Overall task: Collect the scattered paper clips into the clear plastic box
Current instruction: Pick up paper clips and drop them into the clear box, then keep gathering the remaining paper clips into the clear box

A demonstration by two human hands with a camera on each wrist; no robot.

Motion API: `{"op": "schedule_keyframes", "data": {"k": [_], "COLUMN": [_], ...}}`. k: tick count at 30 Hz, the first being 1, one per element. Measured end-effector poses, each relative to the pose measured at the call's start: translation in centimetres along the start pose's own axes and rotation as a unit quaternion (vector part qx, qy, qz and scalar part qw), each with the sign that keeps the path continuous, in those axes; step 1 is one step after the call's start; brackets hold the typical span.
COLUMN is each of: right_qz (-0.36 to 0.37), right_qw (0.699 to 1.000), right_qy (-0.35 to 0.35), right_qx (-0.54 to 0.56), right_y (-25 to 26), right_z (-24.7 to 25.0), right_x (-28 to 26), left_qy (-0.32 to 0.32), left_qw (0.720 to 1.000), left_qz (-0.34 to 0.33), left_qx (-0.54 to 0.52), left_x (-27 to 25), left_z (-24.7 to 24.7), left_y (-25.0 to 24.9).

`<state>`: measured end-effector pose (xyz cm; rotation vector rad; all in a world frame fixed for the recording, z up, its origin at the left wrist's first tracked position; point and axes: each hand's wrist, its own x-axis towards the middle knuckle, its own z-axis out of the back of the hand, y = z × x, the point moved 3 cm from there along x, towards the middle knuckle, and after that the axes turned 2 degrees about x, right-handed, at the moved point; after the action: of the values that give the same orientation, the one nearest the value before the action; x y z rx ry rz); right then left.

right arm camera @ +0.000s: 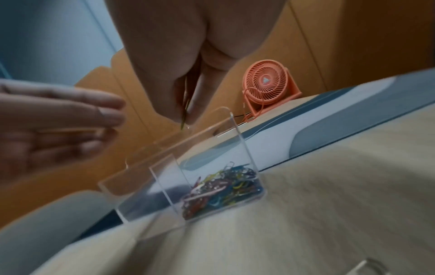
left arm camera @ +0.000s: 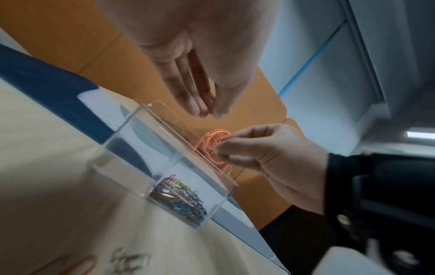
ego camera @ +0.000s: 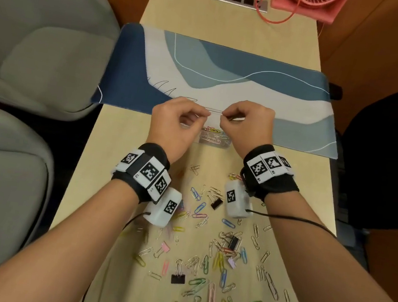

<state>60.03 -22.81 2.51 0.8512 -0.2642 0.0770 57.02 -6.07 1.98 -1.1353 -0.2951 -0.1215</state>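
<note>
Paper clips (ego camera: 222,259) scattered over near half of wooden table (ego camera: 114,164), mixed with several binder clips (ego camera: 178,277); a small coloured heap already lying in clear plastic box (ego camera: 213,139), right-hand compartment as seen from right wrist view. Box standing at near edge of blue-and-white desk mat (ego camera: 228,78), hinged lid tilted up and open.

Both hands poised above box opening. Right hand (ego camera: 246,123) pinching a yellowish clip (right arm camera: 184,111) between thumb and fingertips, tip pointing down just above lid edge. Left hand (ego camera: 176,124) with fingers straight and close together, thumb alongside; nothing visibly gripped.

Step in hand, by judgement: deposit phase of one collection cycle. Bulk of task outstanding, most clips on table.

Next move calls for: release of pinched clip squarely over filled compartment, clear of lid and divider; then return to near pile. Binder clips to be left out. Pink desk fan (right arm camera: 270,87) at far end, well apart.
</note>
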Motion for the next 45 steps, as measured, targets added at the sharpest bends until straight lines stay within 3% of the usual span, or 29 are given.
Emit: {"op": "schedule_keyframes", "data": {"k": [7,16,20,26,29,32,37,39,42,45], "right_qz": [0.046,-0.008,-0.044,-0.179,-0.204,-0.200,-0.087,-0.077,-0.135,-0.249], "right_qw": [0.983,0.993,0.983,0.926,0.916,0.927,0.939,0.945,0.960,0.932], "right_qy": [0.101,0.093,0.153,0.284,0.318,0.294,0.314,0.305,0.212,0.167], "right_qx": [-0.146,-0.074,-0.094,-0.172,-0.134,-0.116,-0.108,-0.089,-0.120,-0.205], "right_y": [-0.5,2.9,3.0,1.0,1.5,1.6,3.5,4.1,2.8,-0.5], "right_z": [-1.4,3.1,5.6,8.4,8.0,6.9,4.2,4.7,8.1,12.4], "right_x": [-0.1,-4.0,-11.4,-26.7,-33.6,-38.0,-40.7,-41.0,-41.1,-42.4], "left_qy": [0.030,0.164,0.152,0.064,0.079,0.114,0.207,0.249,0.306,0.314], "left_qw": [0.999,0.979,0.968,0.948,0.950,0.952,0.946,0.938,0.922,0.921], "left_qz": [-0.013,0.012,0.059,0.176,0.190,0.177,0.127,0.121,0.098,0.095], "left_qx": [0.031,0.119,0.189,0.258,0.236,0.220,0.216,0.210,0.216,0.212], "left_x": [-3.3,-10.3,-15.9,-26.6,-31.4,-34.9,-38.4,-39.5,-40.9,-41.9], "left_z": [2.2,5.2,8.7,13.7,14.9,14.8,12.4,11.3,10.0,9.3], "left_y": [1.0,1.3,2.2,2.1,2.4,2.0,0.0,-1.0,-2.0,-2.2]}}
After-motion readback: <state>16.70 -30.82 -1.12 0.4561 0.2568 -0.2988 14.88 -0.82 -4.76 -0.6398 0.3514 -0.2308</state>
